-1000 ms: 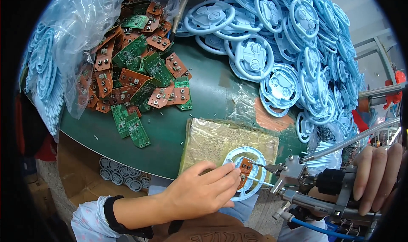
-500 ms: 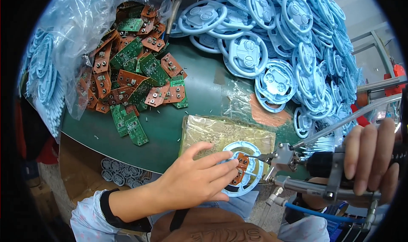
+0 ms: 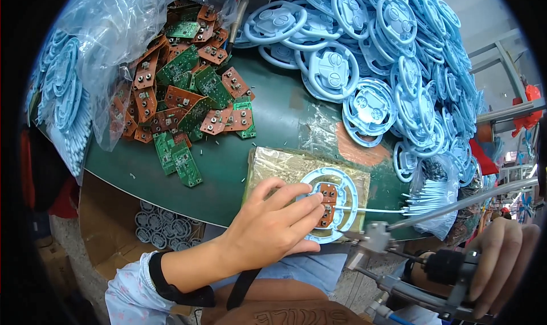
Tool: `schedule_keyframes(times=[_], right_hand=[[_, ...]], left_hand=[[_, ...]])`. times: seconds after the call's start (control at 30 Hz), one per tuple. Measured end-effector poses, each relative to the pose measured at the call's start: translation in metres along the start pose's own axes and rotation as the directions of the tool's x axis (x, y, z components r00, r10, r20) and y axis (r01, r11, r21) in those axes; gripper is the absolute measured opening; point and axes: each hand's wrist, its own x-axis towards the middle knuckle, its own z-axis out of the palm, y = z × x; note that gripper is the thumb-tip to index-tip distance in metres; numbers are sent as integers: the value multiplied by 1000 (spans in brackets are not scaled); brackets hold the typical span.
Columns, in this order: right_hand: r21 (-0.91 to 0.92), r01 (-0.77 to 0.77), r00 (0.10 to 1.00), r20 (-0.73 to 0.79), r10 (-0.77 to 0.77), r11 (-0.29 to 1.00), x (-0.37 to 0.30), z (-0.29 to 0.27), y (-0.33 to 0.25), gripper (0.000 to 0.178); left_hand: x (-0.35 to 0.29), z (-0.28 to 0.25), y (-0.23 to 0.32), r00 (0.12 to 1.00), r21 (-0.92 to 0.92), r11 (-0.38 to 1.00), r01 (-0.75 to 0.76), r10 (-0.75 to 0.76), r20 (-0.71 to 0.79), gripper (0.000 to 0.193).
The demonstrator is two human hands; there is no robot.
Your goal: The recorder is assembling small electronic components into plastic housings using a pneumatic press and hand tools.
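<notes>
Under my left hand (image 3: 270, 225) lies a light blue plastic toy steering wheel (image 3: 354, 196), its open back facing up. My left fingers press on the wheel and on the brown circuit board (image 3: 327, 195) set in its middle. The wheel rests on a tape-wrapped block (image 3: 273, 161); a thin pale rod (image 3: 376, 210) runs rightward from it. At the lower right my right hand (image 3: 497, 262) is wrapped round a black power screwdriver (image 3: 447, 267) with a metal screw-feeding head (image 3: 376, 238). The blurred tip of the screwdriver points at the wheel's lower right rim.
Brown and green circuit boards (image 3: 182, 97) are heaped at the back left beside a clear plastic bag (image 3: 108, 57). A tall pile of blue wheels (image 3: 333, 71) covers the back right. Loose screws dot the green table (image 3: 273, 108). A clear hose (image 3: 473, 202) runs to the screwdriver.
The screwdriver has shifted down and slightly left, from beside the board to the wheel's lower right rim. My left hand and the wheel appear slightly higher in view.
</notes>
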Motion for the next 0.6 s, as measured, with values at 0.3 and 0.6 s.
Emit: schedule_keyframes(times=[0.3, 0.6], right_hand=[[44, -110, 994, 15, 110, 993, -6, -5, 12, 54], [-80, -114, 993, 29, 117, 990, -18, -30, -2, 10]], left_hand=[[0, 2, 1, 1000, 3, 1000, 17, -17, 10, 53], [2, 3, -1, 1000, 16, 1000, 0, 0, -13, 54]])
